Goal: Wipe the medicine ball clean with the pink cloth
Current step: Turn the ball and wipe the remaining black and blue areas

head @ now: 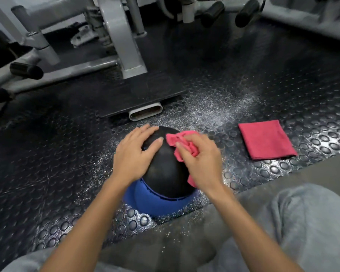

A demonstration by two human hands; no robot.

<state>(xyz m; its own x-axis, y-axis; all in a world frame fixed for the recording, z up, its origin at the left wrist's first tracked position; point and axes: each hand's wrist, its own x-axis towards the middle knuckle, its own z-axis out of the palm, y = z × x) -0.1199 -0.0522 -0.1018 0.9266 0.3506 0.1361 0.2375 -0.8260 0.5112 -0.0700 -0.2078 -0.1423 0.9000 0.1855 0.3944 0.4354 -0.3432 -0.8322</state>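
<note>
Nearest the camera, grey trousers [302, 222] are seen at both knees, and both forearms are extended forward between them. The ball [165, 173] is seated in a blue stand [145, 201] on the floor [47, 154] directly ahead. Its lower part is cupped by the stand, which is judged to prevent rolling, and nothing else is seen in the stand. The left hand [133, 154] is laid on the ball's upper left side with fingers straight and spread. Nothing is gripped, and the ball is probably being steadied against the wiping force. The cloth [183, 142] is bunched and gripped in the curled fingers of the right hand [200, 161], and is pressed against the ball's upper right side, so the wipe is judged to be under way. A corner of the cloth hangs below the palm. A folded cloth [266, 139] is laid flat on the floor well to the right, untouched. The studded floor around the ball is flecked with pale specks. Beyond it, a dark plate [141, 95] and grey machine frames [122, 46] are located.
</note>
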